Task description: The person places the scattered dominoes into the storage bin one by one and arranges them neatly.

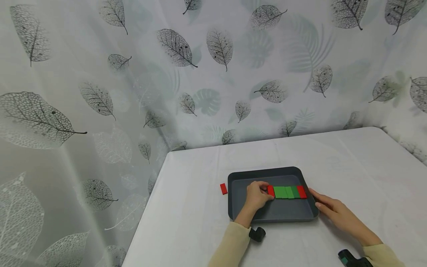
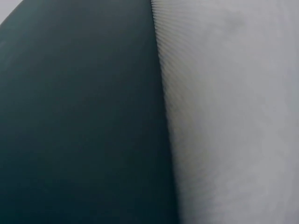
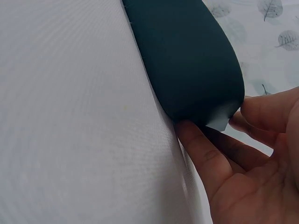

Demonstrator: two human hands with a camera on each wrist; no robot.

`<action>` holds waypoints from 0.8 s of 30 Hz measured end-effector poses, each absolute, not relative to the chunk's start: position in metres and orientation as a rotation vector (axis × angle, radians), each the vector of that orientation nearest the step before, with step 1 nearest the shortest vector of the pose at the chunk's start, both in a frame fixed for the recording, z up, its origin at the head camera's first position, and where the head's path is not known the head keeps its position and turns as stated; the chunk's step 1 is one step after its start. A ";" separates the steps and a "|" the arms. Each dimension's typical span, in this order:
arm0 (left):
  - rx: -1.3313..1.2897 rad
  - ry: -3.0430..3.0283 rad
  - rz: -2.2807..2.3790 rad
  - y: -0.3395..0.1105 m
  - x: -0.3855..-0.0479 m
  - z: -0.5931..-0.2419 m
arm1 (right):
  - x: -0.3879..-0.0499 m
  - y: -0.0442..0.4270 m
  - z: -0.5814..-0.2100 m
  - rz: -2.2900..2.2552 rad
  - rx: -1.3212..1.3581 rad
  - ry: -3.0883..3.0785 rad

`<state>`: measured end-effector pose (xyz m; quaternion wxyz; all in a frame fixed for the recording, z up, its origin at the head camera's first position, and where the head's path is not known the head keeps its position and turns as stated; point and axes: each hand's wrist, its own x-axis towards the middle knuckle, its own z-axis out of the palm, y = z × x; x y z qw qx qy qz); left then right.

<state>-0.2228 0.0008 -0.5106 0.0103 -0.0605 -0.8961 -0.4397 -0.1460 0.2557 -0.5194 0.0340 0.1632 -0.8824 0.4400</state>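
A dark grey tray (image 1: 273, 213) sits on the white table; only its dark outer wall (image 2: 84, 112) fills much of the left wrist view. Inside it a row of flat tiles runs sideways: a red tile (image 1: 271, 191) at the left end, several green tiles (image 1: 283, 192), and another red tile (image 1: 301, 191) at the right end. My left hand (image 1: 256, 196) reaches over the tray and pinches the left red tile between thumb and fingers. With fairly straight fingers, my right hand (image 1: 338, 213) touches the tray's right outer side, also seen in the right wrist view.
One loose red tile (image 1: 223, 188) lies on the table (image 1: 186, 207) just outside the tray's left wall. Leaf-patterned curtains (image 1: 220, 74) hang behind and to the left of the table. Black wrist cameras (image 1: 257, 234) are strapped to both wrists.
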 end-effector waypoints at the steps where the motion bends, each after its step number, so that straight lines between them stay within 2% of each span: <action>1: -0.195 -2.799 -1.365 0.001 -0.222 -0.511 | -0.146 0.256 -0.519 1.356 0.502 -2.716; 24: -0.239 -2.817 -1.330 0.002 -0.218 -0.508 | -0.147 0.258 -0.523 1.340 0.531 -2.689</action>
